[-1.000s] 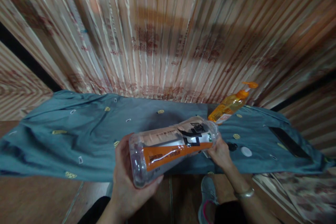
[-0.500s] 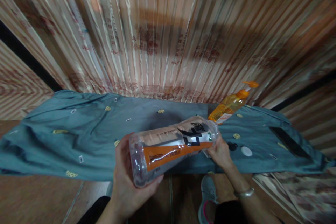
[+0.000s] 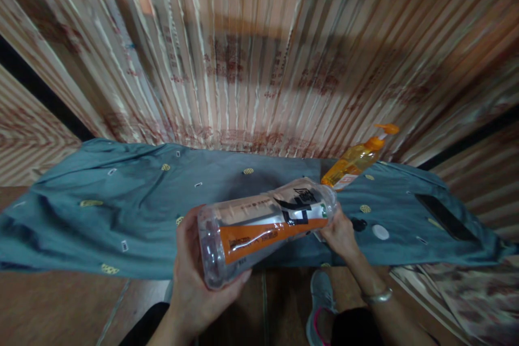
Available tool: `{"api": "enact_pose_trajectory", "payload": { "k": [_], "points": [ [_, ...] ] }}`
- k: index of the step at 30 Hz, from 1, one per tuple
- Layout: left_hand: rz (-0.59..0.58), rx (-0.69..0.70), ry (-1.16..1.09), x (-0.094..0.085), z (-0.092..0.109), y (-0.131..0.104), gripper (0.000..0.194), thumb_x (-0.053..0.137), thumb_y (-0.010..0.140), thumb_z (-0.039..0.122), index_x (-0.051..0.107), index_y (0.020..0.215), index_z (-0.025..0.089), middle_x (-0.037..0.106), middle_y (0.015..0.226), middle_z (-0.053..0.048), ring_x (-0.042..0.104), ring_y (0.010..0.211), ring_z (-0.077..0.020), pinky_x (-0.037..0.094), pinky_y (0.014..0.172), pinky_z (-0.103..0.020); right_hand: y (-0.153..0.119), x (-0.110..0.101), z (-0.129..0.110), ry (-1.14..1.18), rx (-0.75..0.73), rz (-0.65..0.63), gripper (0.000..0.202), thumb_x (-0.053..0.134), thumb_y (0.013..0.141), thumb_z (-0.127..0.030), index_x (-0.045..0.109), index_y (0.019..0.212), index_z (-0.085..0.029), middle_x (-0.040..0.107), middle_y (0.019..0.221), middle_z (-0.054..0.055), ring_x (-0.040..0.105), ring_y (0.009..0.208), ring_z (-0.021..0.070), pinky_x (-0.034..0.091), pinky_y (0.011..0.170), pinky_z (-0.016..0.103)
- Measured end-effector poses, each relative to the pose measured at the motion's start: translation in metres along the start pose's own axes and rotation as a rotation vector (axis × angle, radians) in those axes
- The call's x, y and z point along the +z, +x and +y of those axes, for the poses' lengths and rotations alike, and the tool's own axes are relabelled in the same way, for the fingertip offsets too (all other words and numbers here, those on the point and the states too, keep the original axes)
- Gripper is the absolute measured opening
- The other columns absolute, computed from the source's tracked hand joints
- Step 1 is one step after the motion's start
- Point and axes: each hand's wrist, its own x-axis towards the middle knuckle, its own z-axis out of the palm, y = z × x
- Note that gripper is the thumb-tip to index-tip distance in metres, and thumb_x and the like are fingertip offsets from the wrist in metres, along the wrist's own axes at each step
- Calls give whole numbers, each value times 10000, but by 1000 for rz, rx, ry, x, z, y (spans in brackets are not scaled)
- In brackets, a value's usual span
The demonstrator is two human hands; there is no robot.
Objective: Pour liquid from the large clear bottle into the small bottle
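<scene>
I hold a large clear plastic bottle (image 3: 263, 227) with an orange, white and black label, lying almost flat above the near edge of a blue-grey cloth (image 3: 133, 211). My left hand (image 3: 194, 286) cups its bottom end. My right hand (image 3: 340, 235) closes around its neck end, which the hand hides. A small white cap (image 3: 380, 232) lies on the cloth just right of my right hand, beside a dark round spot (image 3: 359, 224).
An orange pump bottle (image 3: 357, 159) stands tilted at the back right of the cloth. A dark flat object (image 3: 446, 218) lies at the cloth's right end. Striped curtain fabric (image 3: 259, 48) hangs behind. A shoe (image 3: 322, 303) and wooden floor (image 3: 60, 308) show below.
The bottle and both hands stay nearly still; the view has shifted only slightly.
</scene>
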Motion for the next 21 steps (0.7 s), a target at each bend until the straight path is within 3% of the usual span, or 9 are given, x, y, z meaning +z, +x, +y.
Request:
{"api": "enact_pose_trajectory", "payload": {
  "k": [3,7,13,21],
  "points": [
    [-70,10,30,-2,1,1,896,887,764,412,443,1540,353,719,1292,-70,783,1070,-316,697,853,-458,0,0,0,6,-4,5,514,587,826,-527,627,1226,-206,809,1058,127,796,975,330,647,854,440],
    [19,-55,-27,2,1,-1,859,869,760,429,483,1522,337,735,1247,-64,787,1047,-322,708,831,-462,0,0,0,11,-14,14,503,596,825,-524,630,1222,-216,813,1041,117,801,974,323,650,839,417],
    [39,-51,4,3,-1,-2,881,899,694,445,523,1470,267,724,1252,-108,785,1056,-339,703,823,-456,1,0,-1,12,-21,15,508,592,826,-543,623,1222,-227,823,1036,115,806,957,326,653,835,424],
    [-34,-14,-8,1,0,0,912,900,721,382,456,1517,349,744,1274,-62,807,1058,-334,717,844,-463,0,-1,-3,23,-17,14,465,605,829,-519,623,1197,-236,823,1060,114,804,985,321,649,850,419]
  ]
}}
